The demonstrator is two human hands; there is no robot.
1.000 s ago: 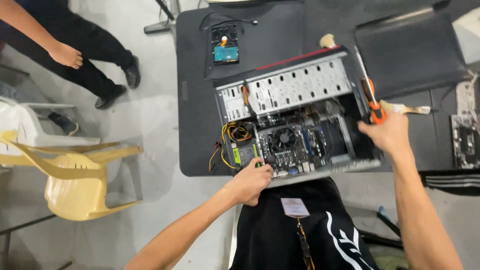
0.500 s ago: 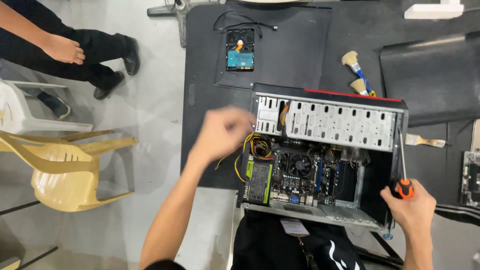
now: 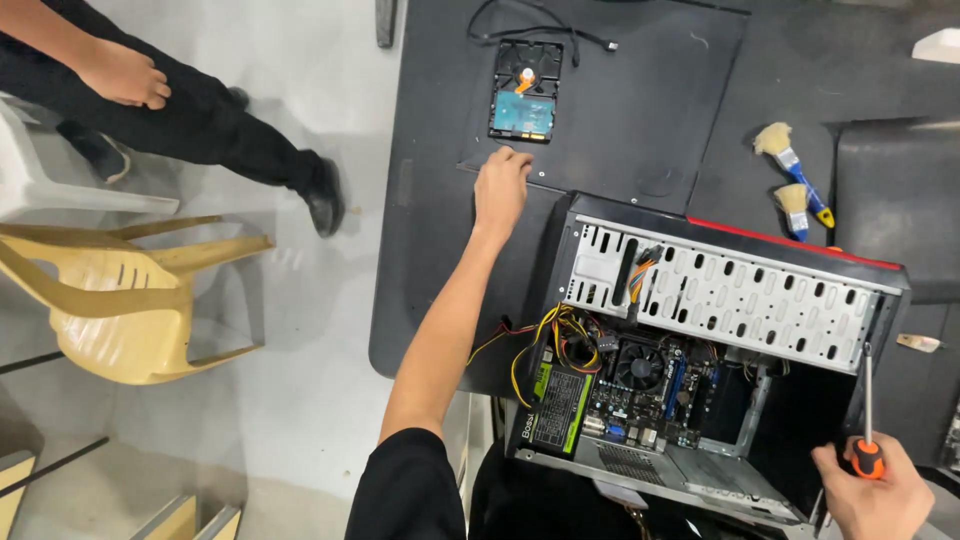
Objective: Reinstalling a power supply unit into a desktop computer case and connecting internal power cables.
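Observation:
An open computer case (image 3: 730, 290) lies on a black table (image 3: 440, 300), its motherboard (image 3: 650, 390) and coloured wires (image 3: 545, 335) showing. My left hand (image 3: 500, 188) reaches across the table, fingers curled down on the edge of a dark flat panel (image 3: 640, 130). It rests just below a hard drive (image 3: 524, 92) lying circuit side up. My right hand (image 3: 880, 495) is at the case's near right corner, closed around the orange handle of a screwdriver (image 3: 866, 420) whose shaft points up.
Two blue-handled brushes (image 3: 795, 175) lie right of the panel, and a black cable (image 3: 540, 25) curls above the hard drive. A yellow plastic chair (image 3: 120, 300) stands left of the table. Another person's legs and hand (image 3: 125, 75) are at the upper left.
My left hand has gone from the case's wires up over the table to the panel edge near the hard drive. My right hand with the screwdriver has drawn back to the case's near right corner.

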